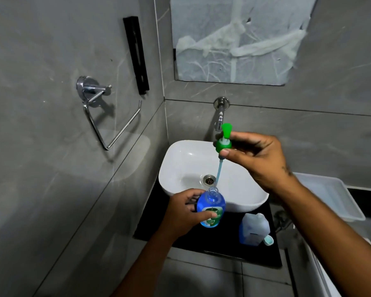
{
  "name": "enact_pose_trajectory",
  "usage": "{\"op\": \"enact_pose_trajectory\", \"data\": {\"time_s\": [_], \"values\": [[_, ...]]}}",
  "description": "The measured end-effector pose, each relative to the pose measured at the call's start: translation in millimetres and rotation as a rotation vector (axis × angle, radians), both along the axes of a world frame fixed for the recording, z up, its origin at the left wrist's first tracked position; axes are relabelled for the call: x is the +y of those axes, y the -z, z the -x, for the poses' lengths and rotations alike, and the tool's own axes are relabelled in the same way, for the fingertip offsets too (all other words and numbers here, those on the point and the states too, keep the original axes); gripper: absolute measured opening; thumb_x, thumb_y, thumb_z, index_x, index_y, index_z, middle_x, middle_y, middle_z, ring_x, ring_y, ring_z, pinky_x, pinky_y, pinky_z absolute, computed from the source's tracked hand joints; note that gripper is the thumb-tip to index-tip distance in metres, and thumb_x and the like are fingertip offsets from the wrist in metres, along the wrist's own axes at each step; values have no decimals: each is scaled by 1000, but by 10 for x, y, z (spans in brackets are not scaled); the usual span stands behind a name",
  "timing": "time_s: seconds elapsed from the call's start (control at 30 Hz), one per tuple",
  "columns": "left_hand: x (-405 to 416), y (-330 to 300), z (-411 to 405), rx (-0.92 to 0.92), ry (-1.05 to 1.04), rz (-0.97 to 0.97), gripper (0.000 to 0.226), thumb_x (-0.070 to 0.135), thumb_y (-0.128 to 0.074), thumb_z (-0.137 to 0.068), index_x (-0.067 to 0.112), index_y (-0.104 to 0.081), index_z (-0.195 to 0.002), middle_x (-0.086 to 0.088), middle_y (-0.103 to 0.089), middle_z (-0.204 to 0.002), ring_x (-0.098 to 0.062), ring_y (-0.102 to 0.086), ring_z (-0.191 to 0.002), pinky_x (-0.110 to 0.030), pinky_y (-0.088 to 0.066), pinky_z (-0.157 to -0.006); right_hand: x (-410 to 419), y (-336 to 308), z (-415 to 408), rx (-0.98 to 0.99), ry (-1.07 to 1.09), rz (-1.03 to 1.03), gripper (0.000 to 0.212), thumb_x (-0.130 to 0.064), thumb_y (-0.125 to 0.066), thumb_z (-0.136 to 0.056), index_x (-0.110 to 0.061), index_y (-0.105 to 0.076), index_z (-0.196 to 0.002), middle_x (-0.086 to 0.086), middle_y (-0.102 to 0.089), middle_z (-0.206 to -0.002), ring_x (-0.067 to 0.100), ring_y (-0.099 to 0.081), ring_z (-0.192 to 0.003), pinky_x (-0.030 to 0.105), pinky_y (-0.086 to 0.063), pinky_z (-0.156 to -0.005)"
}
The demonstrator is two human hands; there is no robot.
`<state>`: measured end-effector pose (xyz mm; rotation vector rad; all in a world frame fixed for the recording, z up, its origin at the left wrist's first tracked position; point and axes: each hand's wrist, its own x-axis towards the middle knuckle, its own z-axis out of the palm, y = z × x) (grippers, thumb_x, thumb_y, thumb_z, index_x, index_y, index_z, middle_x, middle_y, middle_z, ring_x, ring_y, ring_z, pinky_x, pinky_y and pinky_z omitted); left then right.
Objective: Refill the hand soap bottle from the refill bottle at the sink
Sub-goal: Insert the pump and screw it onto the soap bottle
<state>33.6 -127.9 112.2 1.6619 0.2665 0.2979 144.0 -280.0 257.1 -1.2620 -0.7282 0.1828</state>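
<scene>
My left hand (185, 213) gripped the blue hand soap bottle (211, 207) around its body, fingers curled round it, holding it upright just over the front rim of the white basin (180, 159). My right hand (255, 159) pinched the green pump head (222, 142) at its collar, with the dip tube (218, 174) hanging down so that its tip sat at the bottle's open neck; whether it was leaving or entering I could not tell. The refill bottle (254, 229) stood on the black worktop (150, 228) near its front right corner, its cap (269, 240) lying just beside it.

As I judged it, the step wanted the pump moved straight along the tube's line, so the tip would neither scrape the neck nor flick soap, and the bottle kept level and over the basin to catch drips.

The tap (220, 116) hung close behind the pump head, so there was little room to lift backward. The wall crowded the left side. A pale tray (334, 200) lay beyond the worktop's right edge. The open room lay toward me and over the basin.
</scene>
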Motion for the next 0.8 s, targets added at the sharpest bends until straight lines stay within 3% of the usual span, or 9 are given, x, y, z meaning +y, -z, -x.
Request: {"op": "enact_pose_trajectory", "data": {"time_s": [0.23, 0.37, 0.57, 0.7, 0.8], "values": [[-21, -114, -27, -7, -5, 32, 44, 14, -95, -60, 28, -75, -96, -4, -80, -97, -26, -78, -91, -38, -64, -80, -15, 356, 11, 29, -72, 45, 48, 2, -76, -64, -6, -69, -111, 7, -77, -102, 24, -74, -94, 33, -59, -84], [12, -202, -61, -31, -13, 46, 44, 7, -94, -63, 28, -75, -96, -6, -79, -96, -27, -78, -89, -34, -64, -77, -18, 628, 3, 49, -78, 101, 49, -2, -77, -66, -2, -68, -114, 19, -73, -111, 33, -71, -103, 46, -56, -93], [48, -256, -85, -62, -14, 12, 46, 9, -94, -63, 24, -75, -102, -8, -77, -99, -29, -76, -93, -36, -64, -79, -42, 827, -6, -69, -82, 254, 43, -16, -79, -74, -9, -72, -116, 6, -74, -115, 25, -68, -112, 47, -53, -99], [68, -211, -68, -47, 6, 11, 49, 14, -94, -64, 19, -74, -108, -8, -77, -101, -28, -76, -94, -42, -64, -83, -24, 842, 17, -145, 62, 333, 38, -39, -87, -62, -36, -76, -98, -10, -77, -98, 12, -72, -96, 34, -57, -91], [41, -199, -58, -45, 24, 29, 48, 19, -94, -64, 26, -75, -107, -5, -78, -102, -26, -77, -95, -39, -64, -82, -35, 842, 9, -203, 22, 371, 34, -38, -85, -70, -33, -75, -101, -5, -75, -100, 18, -70, -96, 34, -57, -89]]}}
